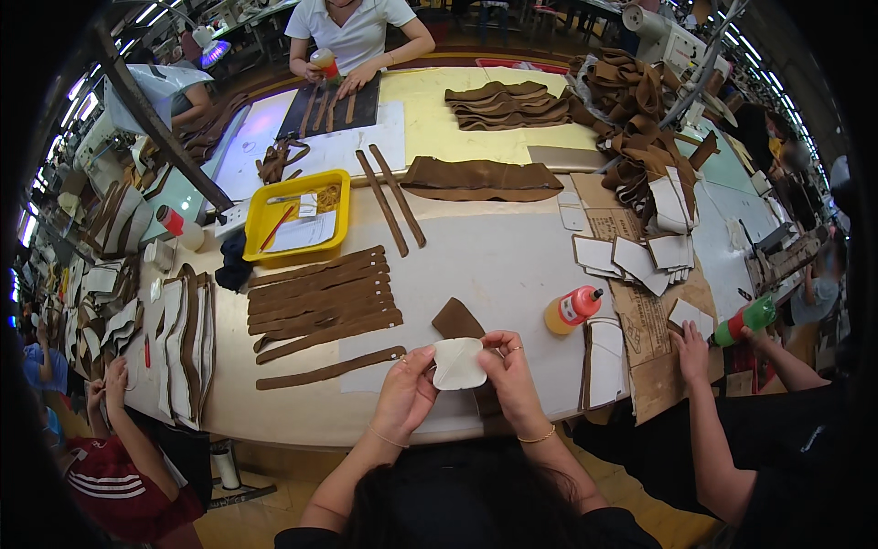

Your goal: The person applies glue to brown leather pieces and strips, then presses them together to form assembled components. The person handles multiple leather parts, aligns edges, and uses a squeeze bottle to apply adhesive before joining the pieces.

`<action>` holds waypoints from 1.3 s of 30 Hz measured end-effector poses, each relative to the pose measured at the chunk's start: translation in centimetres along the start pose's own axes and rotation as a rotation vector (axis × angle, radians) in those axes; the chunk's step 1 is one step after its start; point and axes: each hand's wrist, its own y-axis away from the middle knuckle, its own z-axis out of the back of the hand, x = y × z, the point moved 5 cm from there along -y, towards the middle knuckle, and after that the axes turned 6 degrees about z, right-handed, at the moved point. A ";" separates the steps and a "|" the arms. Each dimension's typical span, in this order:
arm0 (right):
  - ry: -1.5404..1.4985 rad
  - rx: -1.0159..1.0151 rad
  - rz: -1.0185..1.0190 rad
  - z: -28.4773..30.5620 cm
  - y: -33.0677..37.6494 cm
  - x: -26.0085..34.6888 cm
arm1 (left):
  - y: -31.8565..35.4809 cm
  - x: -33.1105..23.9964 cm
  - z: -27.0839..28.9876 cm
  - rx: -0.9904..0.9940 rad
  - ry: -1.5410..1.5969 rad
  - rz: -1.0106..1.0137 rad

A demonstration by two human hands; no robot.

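My left hand (pixel 409 392) and my right hand (pixel 514 382) pinch opposite sides of a small white piece of material (pixel 459 364) with rounded edges, held above the table's near edge. Beneath it lies a brown strip of leather-like material (pixel 455 317), its far end showing past the white piece and its middle hidden. To the left, several brown strips (pixel 320 297) lie in a row, with one separate strip (pixel 320 371) nearest my left hand. A squeeze bottle (pixel 572 309) with amber liquid and a red upper part stands right of my right hand.
Further off are a yellow tray (pixel 341 229), two narrow strips (pixel 389 197) and a wide brown band (pixel 482 177). White-backed pieces (pixel 631 261) lie on cardboard (pixel 651 348) at right. Co-workers sit opposite and on both sides; the right one holds a green bottle (pixel 745 320).
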 end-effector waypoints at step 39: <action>0.935 0.112 0.642 8.2 -19.3 28.1 | -14.9 -4.3 -13.0 0.161 -1.334 -0.511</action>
